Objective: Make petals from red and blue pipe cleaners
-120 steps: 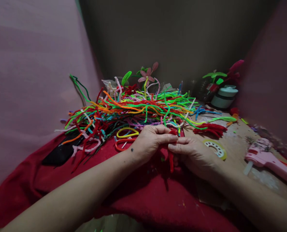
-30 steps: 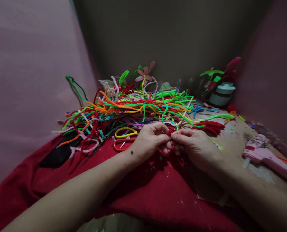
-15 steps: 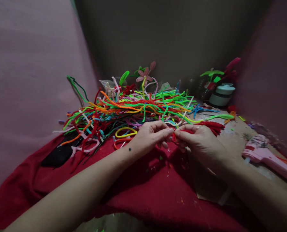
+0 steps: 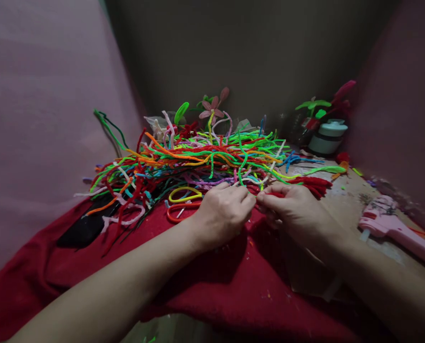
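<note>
I'm watching both forearms (image 4: pixel 126 281) slanting inward below the fingers, over the red cloth (image 4: pixel 234 305). The right hand (image 4: pixel 298 209) is leaning thumb side up, thumb and forefinger pinching tight on a red fuzzy strand (image 4: pixel 277 194) that is showing along the forefinger. The left hand (image 4: pixel 227 212) is facing me knuckles up, its curled fingertips hiding from view, so I'm not telling what they're gripping. A pink glue gun (image 4: pixel 380 221) is lying well right of the right fingers. Beyond all fingertips, a coloured pile (image 4: pixel 198 157) is sprawling; farther right, a lidded jar (image 4: pixel 327 140) is standing.
</note>
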Tool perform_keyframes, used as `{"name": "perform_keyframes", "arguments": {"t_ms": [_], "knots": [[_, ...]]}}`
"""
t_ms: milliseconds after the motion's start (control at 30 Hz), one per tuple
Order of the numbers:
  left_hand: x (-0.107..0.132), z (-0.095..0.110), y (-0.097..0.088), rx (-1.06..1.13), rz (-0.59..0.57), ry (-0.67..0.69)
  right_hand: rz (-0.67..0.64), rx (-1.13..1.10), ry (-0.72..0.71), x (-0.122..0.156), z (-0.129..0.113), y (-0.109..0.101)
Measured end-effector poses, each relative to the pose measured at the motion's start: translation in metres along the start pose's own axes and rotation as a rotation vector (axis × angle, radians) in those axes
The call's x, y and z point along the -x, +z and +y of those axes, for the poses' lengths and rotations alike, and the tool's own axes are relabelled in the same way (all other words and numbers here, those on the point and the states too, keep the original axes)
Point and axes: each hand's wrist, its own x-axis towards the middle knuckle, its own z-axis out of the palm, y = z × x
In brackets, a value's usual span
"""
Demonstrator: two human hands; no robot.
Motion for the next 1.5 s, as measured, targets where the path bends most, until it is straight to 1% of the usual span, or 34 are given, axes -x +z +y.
{"name": "perform_keyframes", "arguments": {"t_ms": [67,100,133,167,200,267,300,333,400,467,500,567,600,633,667,700,733,767,867,900,933,967,1000,1067,1133,1167,1233,1267,1300,1333,1367,1400,1467,1500], "knots": [[0.001,0.001,-0.001,-0.172,0.063,0.14,-0.049,-0.239,0.193,-0.002,-0.001,0.0],[0.001,0.001,-0.002,-0.197,0.092,0.171,-0.068,-0.325,0.27,-0.003,-0.002,0.0],[0.001,0.0,-0.001,-0.189,0.121,0.166,-0.081,-0.385,0.319,-0.004,-0.003,0.0],[0.001,-0.001,-0.001,-0.149,0.152,0.121,-0.089,-0.418,0.327,-0.004,-0.004,-0.001],[0.0,-0.003,0.0,-0.066,0.18,0.046,-0.097,-0.428,0.302,-0.005,-0.005,-0.002],[-0.003,-0.007,0.002,0.241,0.196,-0.159,-0.108,-0.393,0.2,-0.005,-0.006,-0.004],[-0.004,-0.01,0.002,0.453,0.167,-0.275,-0.115,-0.356,0.145,-0.005,-0.006,-0.006],[-0.005,-0.012,0.003,0.689,0.111,-0.392,-0.125,-0.311,0.094,-0.005,-0.005,-0.007],[-0.007,-0.018,0.002,1.167,-0.062,-0.612,-0.144,-0.211,0.001,-0.003,-0.005,-0.008],[-0.007,-0.022,0.002,1.552,-0.247,-0.766,-0.165,-0.105,-0.073,-0.001,-0.005,-0.009],[-0.006,-0.023,0.001,1.691,-0.342,-0.796,-0.173,-0.061,-0.094,0.0,-0.006,-0.008],[-0.005,-0.023,0.0,1.842,-0.532,-0.77,-0.183,0.011,-0.107,0.002,-0.008,-0.007],[-0.004,-0.022,-0.001,1.852,-0.601,-0.737,-0.18,0.038,-0.107,0.003,-0.008,-0.007],[-0.004,-0.02,-0.002,1.826,-0.645,-0.702,-0.173,0.061,-0.108,0.002,-0.009,-0.007],[-0.004,-0.018,-0.004,1.758,-0.66,-0.67,-0.159,0.084,-0.108,0.002,-0.009,-0.006],[-0.004,-0.016,-0.004,1.638,-0.636,-0.638,-0.138,0.104,-0.106,0.001,-0.009,-0.006],[-0.004,-0.014,-0.004,1.463,-0.581,-0.594,-0.113,0.122,-0.101,0.001,-0.009,-0.005],[-0.004,-0.012,-0.004,1.24,-0.498,-0.529,-0.09,0.138,-0.092,0.0,-0.008,-0.005],[0.0,-0.007,0.002,0.489,-0.225,-0.236,-0.053,0.137,-0.054,-0.001,-0.005,-0.004],[0.001,-0.007,0.004,0.305,-0.172,-0.15,-0.061,0.124,-0.04,-0.001,-0.004,-0.004],[0.003,-0.006,0.007,0.187,-0.145,-0.094,-0.07,0.112,-0.029,-0.002,-0.004,-0.003],[0.005,-0.006,0.008,0.131,-0.129,-0.062,-0.077,0.107,-0.022,-0.002,-0.003,-0.003],[0.006,-0.007,0.009,0.119,-0.119,-0.049,-0.08,0.114,-0.024,-0.002,-0.002,-0.003],[0.006,-0.009,0.01,0.166,-0.1,-0.054,-0.066,0.159,-0.061,-0.003,-0.001,-0.002],[0.005,-0.012,0.008,0.244,-0.077,-0.122,-0.024,0.178,-0.124,-0.002,-0.001,0.0],[0.005,-0.014,0.007,0.286,-0.056,-0.189,-0.002,0.167,-0.145,-0.002,0.0,0.002],[0.002,-0.019,0.003,0.401,-0.001,-0.376,0.029,0.142,-0.152,0.001,0.0,0.005],[-0.001,-0.021,0.001,0.47,0.018,-0.463,0.026,0.165,-0.149,0.003,-0.001,0.006],[-0.004,-0.022,-0.001,0.54,0.027,-0.53,0.004,0.221,-0.162,0.006,-0.001,0.008],[-0.01,-0.023,-0.003,0.605,0.019,-0.568,-0.048,0.299,-0.202,0.009,-0.001,0.009],[-0.017,-0.022,-0.004,0.651,-0.005,-0.575,-0.114,0.388,-0.277,0.013,-0.001,0.01],[-0.027,-0.021,-0.005,0.672,-0.031,-0.548,-0.184,0.479,-0.365,0.016,0.0,0.011],[-0.052,-0.015,-0.001,0.617,-0.097,-0.438,-0.315,0.606,-0.603,0.021,0.003,0.013],[-0.066,-0.011,0.003,0.57,-0.106,-0.351,-0.359,0.656,-0.687,0.022,0.005,0.014]]}}
